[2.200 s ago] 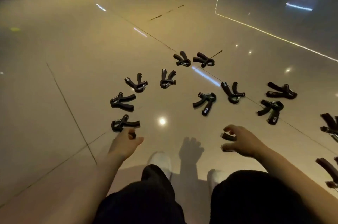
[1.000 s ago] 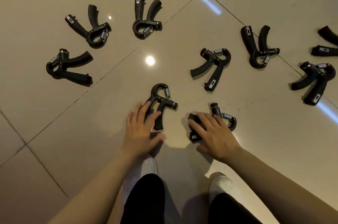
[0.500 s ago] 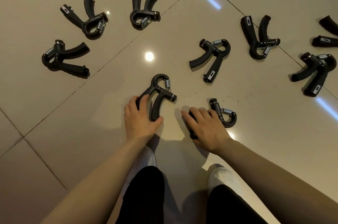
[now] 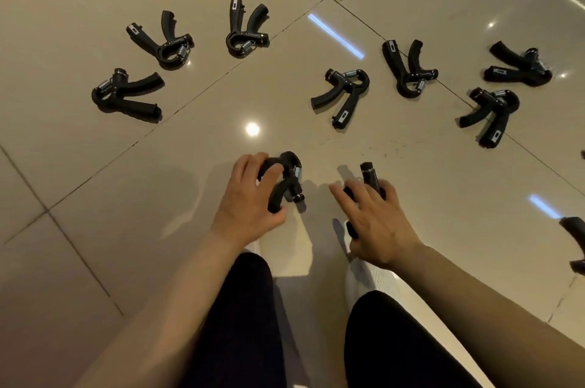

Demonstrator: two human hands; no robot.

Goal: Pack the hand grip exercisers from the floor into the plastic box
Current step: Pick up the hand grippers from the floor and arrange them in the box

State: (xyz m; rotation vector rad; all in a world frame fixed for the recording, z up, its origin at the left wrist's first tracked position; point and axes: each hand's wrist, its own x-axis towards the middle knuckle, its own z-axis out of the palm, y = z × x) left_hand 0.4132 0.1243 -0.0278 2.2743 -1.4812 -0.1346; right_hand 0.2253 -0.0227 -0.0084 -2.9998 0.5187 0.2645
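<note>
- Left hand (image 4: 250, 197): fingers curled around the handles of a black hand grip exerciser (image 4: 286, 180); half a second ago the palm lay flatter over it, so the grasp has tightened. Whether the piece is clear of the floor cannot be told.
- Right hand (image 4: 375, 223): fingers wrapped over a second exerciser (image 4: 368, 177), now turned on edge with one handle end poking up past the knuckles; a moment earlier it lay flat with its spring loop showing. Judged to be coming off the tile.
- Remaining stock on the tiled floor (image 4: 95, 213): nine loose exercisers in an arc ahead, among them one at far left (image 4: 126, 95), one at centre (image 4: 343, 93) and one at right (image 4: 489, 114); two more are partly cut off at the right edge (image 4: 574, 235).
- Plastic box: not in view; location unknown.
- Person: crouched, dark trousers (image 4: 240, 324) and white shoes (image 4: 370, 280) below the hands.
- Status: both hands loaded, one piece each; the next step, by judgement, is carrying the pair to the box. Packing is at an early stage.
</note>
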